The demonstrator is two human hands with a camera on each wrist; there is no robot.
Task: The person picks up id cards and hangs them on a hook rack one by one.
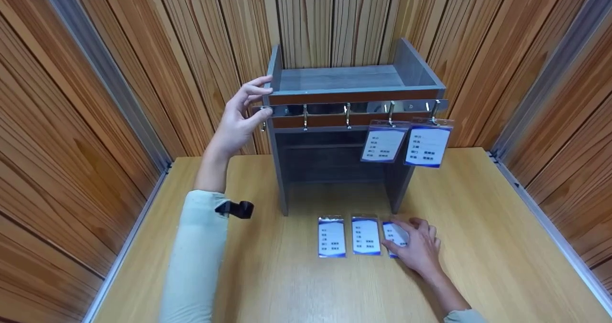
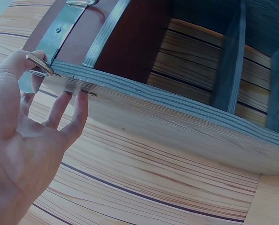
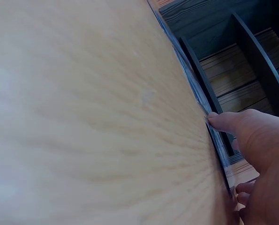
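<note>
The right grip (image 1: 420, 249) is lying flat on the rightmost badge card (image 1: 396, 237), with its fingers nearly straight and spread over the card's right half; nothing is being pinched or lifted. In the right wrist view, one fingertip (image 3: 219, 121) is pressing on the thin edge of this card against the counter (image 3: 83, 117). The card is lying on the counter toward its near edge, last in a row of three, just in front of the rack's right leg.

The middle card (image 1: 366, 236) and the left card (image 1: 331, 237) are lying face up just beside it, each showing a white face with a blue band at the bottom. The three are sitting side by side with narrow gaps between them.

The left grip (image 1: 241, 117) is raised at the rack's (image 1: 354, 86) upper left corner. Its fingers are extended and touching the top edge of the left side panel, while the thumb is resting near the leftmost hook (image 1: 263, 122). In the left wrist view, the fingers (image 2: 78, 105) are lying straight against the panel edge and the thumb is sitting behind the metal hook (image 2: 38, 65). The fingers are not curling round anything.

The rack is standing upright at the far middle of the counter, against the wooden wall. A metal rail (image 1: 354, 108) with five hooks is running across its front. Two hanging cards (image 1: 406, 144) are suspended from the two rightmost hooks, side by side and slightly overlapping.

A small black device (image 1: 236, 209) is strapped at the left sleeve (image 1: 198, 256).
</note>
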